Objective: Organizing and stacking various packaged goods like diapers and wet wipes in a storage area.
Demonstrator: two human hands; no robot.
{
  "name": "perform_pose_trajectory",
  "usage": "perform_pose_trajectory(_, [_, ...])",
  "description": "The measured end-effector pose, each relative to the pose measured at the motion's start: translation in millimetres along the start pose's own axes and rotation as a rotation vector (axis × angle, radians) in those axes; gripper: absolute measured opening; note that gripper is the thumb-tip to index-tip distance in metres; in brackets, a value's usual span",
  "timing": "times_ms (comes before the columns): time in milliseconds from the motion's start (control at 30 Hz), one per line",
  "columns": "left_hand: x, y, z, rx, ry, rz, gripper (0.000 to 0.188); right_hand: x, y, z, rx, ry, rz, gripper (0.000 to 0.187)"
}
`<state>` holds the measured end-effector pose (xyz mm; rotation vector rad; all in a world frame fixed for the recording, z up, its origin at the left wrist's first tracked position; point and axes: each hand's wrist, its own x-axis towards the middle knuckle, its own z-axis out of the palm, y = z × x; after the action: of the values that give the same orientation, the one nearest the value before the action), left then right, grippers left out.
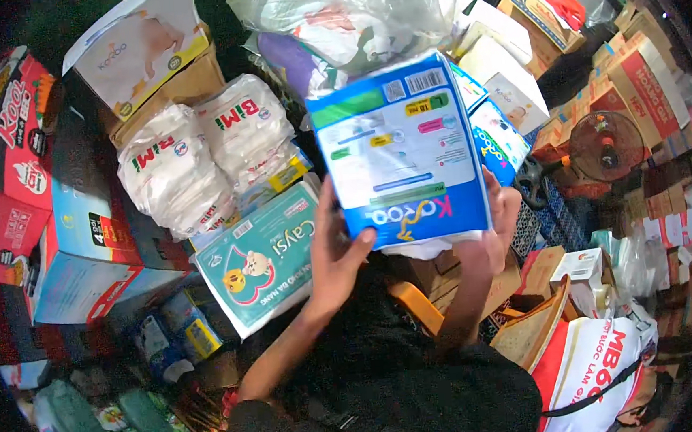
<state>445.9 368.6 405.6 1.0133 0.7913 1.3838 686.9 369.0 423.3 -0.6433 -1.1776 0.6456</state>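
Hands: left hand (334, 253) and right hand (499, 224), fingers gripping blue diaper pack (398, 151) | teal pack (264, 259) beside

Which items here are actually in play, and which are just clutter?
In play:
blue diaper pack
left hand
right hand

Lying about:
teal diaper pack
two white diaper packs
red cartons
small fan
clear plastic bag
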Motion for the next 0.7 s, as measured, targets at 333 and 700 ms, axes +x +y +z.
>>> perform_pose_trajectory(333, [-104, 69, -128, 0.355, 0.312, 0.299, 0.084, -24, 1, 125, 0.121, -0.607, 0.539, 0.120])
perform_pose_trajectory(700, [-158, 11, -122, 0.039, 0.797, -0.008, 0.080, -13, 35, 108, -0.066, -1.256, 0.268, 0.112])
